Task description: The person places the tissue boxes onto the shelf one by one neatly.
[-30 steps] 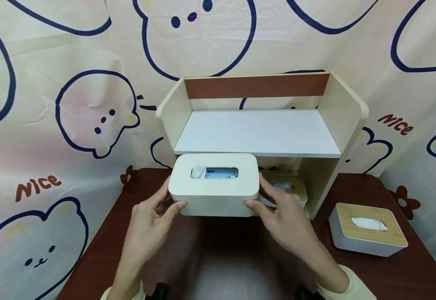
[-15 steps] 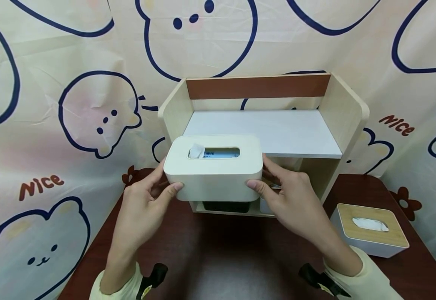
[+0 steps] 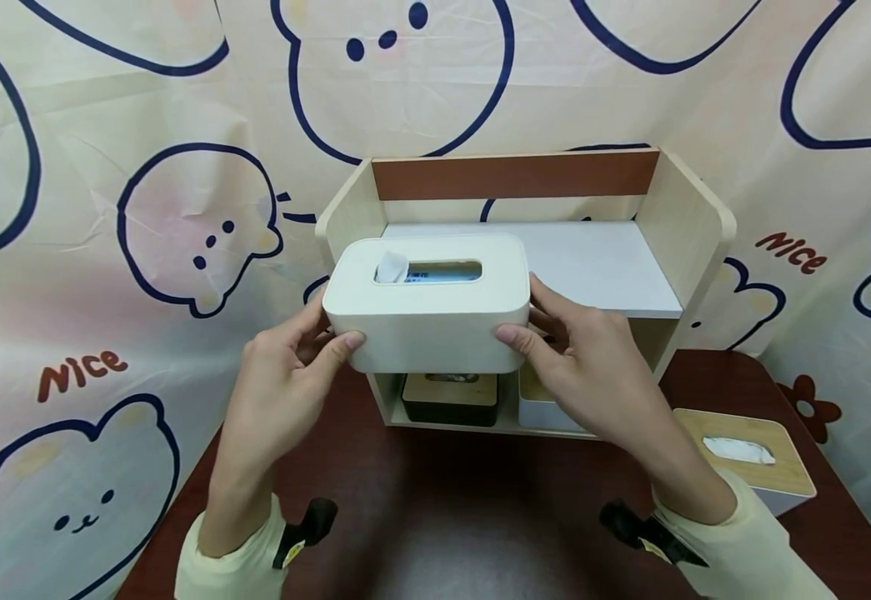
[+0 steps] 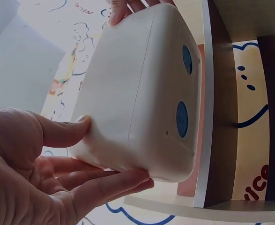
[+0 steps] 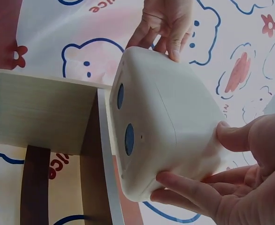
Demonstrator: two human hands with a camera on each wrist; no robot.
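Both hands hold a white tissue box point(image 3: 435, 342) with rounded corners up in front of the shelf. Its oval slot shows a white tissue and a blue pack inside. My left hand point(image 3: 277, 383) grips the left end, thumb on the front face and fingers around the side. At the right end my right hand point(image 3: 593, 367) grips it the same way. Two round blue holes show in the box's underside point(image 4: 167, 93) in the left wrist view. The box overlaps the left part of the white upper shelf board point(image 3: 600, 271) in the head view.
Under the board, in the shelf unit point(image 3: 686, 221), sit a black tissue box with a wooden lid point(image 3: 450, 400) and a white one point(image 3: 543, 408), partly hidden by my right hand. Another wooden-lidded tissue box point(image 3: 758, 450) stands on the brown table point(image 3: 435, 508) at right. Patterned cloth hangs behind.
Both hands have raised the white tissue box from in front of the lower compartment to the height of the upper board. The black tissue box below has come into view.
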